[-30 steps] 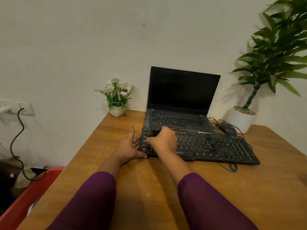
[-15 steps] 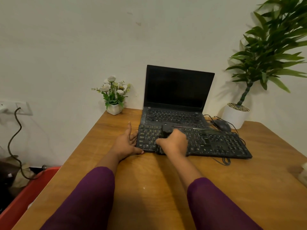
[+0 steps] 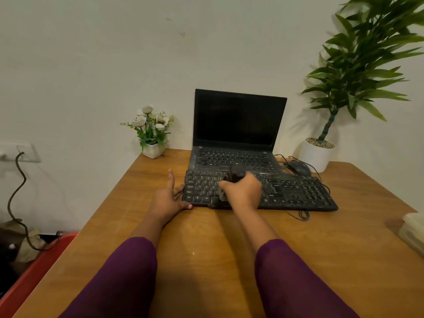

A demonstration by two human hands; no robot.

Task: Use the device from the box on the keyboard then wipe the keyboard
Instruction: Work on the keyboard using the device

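Item: device (image 3: 236, 172). Dark, handled, blurred. I am gripping it in the right hand (image 3: 243, 191), fingers curled round its lower part, its head pointing up and away toward the laptop (image 3: 238, 125). It is hanging over the left-middle keys. I cannot tell whether its working end is touching them.

Item: keyboard (image 3: 298, 191). It is lying on the table (image 3: 206, 237) just in front of the laptop, with its long axis running left to right across me.

Item: left hand (image 3: 167, 198). I am resting it flat on the table, fingers straight, against the keyboard's left end, with the thumb at the front corner. I am reading this as bracing.

Relation governing the next pass: most of the keyboard is lying to the right of the gripping fingers. I am judging that the device should travel rightward along the long axis, and the right hand is the nearer one for that.

Wiping: I am counting it as not yet begun.
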